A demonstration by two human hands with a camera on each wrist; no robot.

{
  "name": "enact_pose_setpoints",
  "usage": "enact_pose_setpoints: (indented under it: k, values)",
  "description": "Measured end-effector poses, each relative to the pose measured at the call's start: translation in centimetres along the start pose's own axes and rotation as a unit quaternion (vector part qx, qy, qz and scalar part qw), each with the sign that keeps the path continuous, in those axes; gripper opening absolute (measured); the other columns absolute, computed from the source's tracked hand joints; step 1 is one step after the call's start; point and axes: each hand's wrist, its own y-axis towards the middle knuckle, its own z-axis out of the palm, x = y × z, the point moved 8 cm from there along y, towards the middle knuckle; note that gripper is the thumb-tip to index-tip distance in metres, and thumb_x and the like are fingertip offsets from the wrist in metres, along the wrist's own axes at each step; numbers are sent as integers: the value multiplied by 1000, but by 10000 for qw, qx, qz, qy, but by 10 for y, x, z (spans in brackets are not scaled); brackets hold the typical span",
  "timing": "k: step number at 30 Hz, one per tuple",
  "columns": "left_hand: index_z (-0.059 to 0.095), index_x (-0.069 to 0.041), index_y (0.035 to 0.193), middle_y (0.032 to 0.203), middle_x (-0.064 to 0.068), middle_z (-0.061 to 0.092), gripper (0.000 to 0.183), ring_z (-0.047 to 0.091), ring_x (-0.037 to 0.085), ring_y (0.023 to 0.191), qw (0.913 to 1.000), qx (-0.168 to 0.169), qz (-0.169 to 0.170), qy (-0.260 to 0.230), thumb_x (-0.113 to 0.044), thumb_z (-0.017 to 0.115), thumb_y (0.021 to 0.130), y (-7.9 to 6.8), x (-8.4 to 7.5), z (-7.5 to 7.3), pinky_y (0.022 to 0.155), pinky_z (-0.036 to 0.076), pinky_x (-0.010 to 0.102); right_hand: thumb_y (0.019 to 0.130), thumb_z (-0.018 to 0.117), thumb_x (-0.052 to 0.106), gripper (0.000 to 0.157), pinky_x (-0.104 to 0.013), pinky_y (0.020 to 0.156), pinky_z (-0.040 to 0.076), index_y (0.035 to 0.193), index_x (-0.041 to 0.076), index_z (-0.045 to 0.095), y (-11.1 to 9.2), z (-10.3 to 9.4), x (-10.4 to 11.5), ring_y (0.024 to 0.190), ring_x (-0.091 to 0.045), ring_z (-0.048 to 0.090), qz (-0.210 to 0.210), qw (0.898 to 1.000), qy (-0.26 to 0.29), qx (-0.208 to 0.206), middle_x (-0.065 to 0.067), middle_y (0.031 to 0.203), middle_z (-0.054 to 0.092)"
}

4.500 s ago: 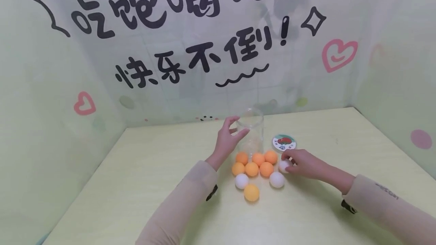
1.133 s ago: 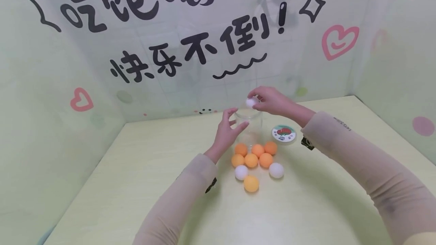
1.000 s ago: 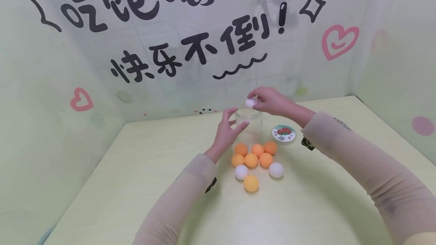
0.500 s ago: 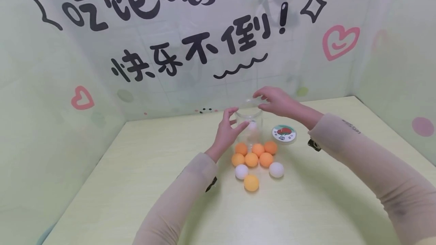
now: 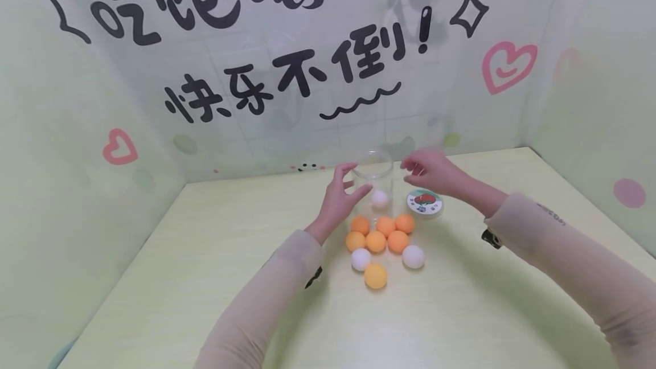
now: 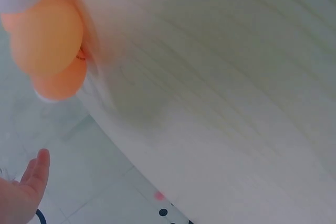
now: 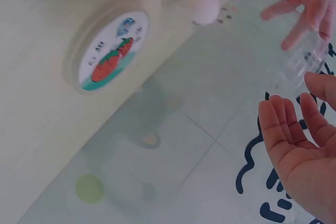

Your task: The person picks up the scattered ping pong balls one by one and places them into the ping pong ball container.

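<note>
A tall clear jar (image 5: 365, 171) stands on the table, and my left hand (image 5: 338, 198) holds its left side with fingers behind and thumb in front. Inside the jar a white ping-pong ball (image 5: 379, 199) shows, with its lower part near the orange balls in front. My right hand (image 5: 434, 172) is in the air just right of the jar's rim, fingers loosely bent and nothing in them. Several orange ping-pong balls (image 5: 376, 241) sit in front of the jar, with a white ball (image 5: 413, 257) and another white ball (image 5: 361, 259) nearer.
A round lid (image 5: 424, 202) with a strawberry-like red print lies right of the jar, beneath my right hand. One yellow-orange ball (image 5: 376, 276) is nearest to me. The pale table (image 5: 230, 278) meets a printed curtain (image 5: 256, 147) behind the jar.
My right hand brought a white ball from the table over the jar and let it drop inside. It has since drawn back to the right. My left hand has stayed on the jar.
</note>
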Motion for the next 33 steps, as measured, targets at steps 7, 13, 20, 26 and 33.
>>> enact_pose_setpoints:
  k: [7, 13, 20, 26, 33]
  values:
    - [33, -17, 134, 144, 1, 35, 60, 47, 31, 121, 10000, -8, 45, 17, -32, 65, 85, 0, 1, 0, 91, 48, 39, 81, 63, 3, 27, -38, 76, 52, 106, -7, 59, -18, 43, -16, 87, -28, 59, -82, 9973, -10, 733, -19, 99, 62]
    - [33, -17, 134, 144, 2, 34, 60, 47, 32, 121, 10000, -12, 50, -4, -31, 65, 85, -1, 1, -1, 91, 48, 39, 80, 63, 3, 27, -38, 77, 52, 105, -8, 59, -26, 67, -18, 89, -31, 59, -233, 9935, 88, 1107, -19, 101, 62]
    - [33, -17, 134, 143, 2, 35, 60, 48, 32, 120, 9999, -10, 76, 85, -32, 65, 85, 0, 0, -1, 91, 48, 39, 78, 66, 3, 25, -35, 73, 53, 101, -5, 62, -28, 76, -16, 88, -30, 59, -461, 9935, -163, 1030, -15, 97, 63]
    - [33, -18, 134, 143, 2, 35, 60, 48, 32, 120, 9999, -13, 51, 99, -31, 65, 85, -1, 0, -2, 90, 48, 39, 77, 67, 3, 24, -32, 71, 50, 100, -5, 62, -28, 84, -22, 79, -22, 55, -327, 9932, -231, 1091, -10, 90, 62]
    - [33, -17, 134, 144, 3, 34, 60, 49, 32, 119, 9999, -13, 48, 111, -31, 65, 85, -1, 0, -2, 88, 49, 39, 75, 68, 3, 26, -25, 66, 45, 99, -3, 62, -28, 87, -25, 73, -17, 50, -253, 9938, -244, 1055, -4, 83, 59]
